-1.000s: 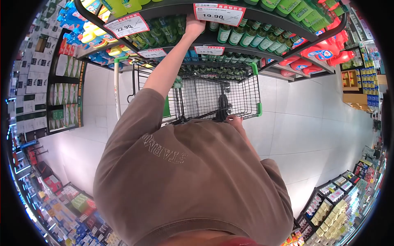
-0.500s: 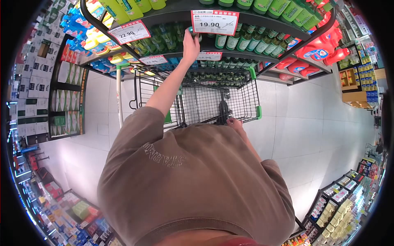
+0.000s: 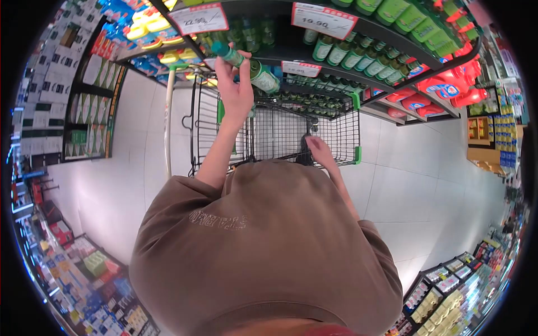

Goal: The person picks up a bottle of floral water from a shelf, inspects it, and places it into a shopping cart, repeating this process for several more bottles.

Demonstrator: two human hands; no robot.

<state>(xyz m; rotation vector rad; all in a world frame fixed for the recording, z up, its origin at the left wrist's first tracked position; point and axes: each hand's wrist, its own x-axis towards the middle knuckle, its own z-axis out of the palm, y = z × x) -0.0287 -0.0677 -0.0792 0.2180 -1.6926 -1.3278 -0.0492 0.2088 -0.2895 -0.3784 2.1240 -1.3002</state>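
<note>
My left hand [image 3: 235,89] is closed around a green glass bottle [image 3: 262,77] with a teal cap and a pale label. The bottle is tilted, its cap toward the upper left, above the near-left part of the shopping cart [image 3: 274,134]. Behind it are shelves of similar green bottles [image 3: 353,56]. Low on the right, my right hand [image 3: 320,151] is beside the cart's near side, its fingers curled together. Whatever those fingers may hold is hidden.
Price tags [image 3: 324,20] hang on the shelf edges [image 3: 269,51]. Red detergent jugs [image 3: 443,87] stand to the right, yellow and blue bottles [image 3: 151,25] to the left. A pale pole [image 3: 168,123] rises left of the cart. Tiled floor [image 3: 403,179] lies on both sides.
My left hand has drawn back from the shelf, down and left, with the green bottle now in plain sight. My right hand has risen slightly along the cart. The view has shifted.
</note>
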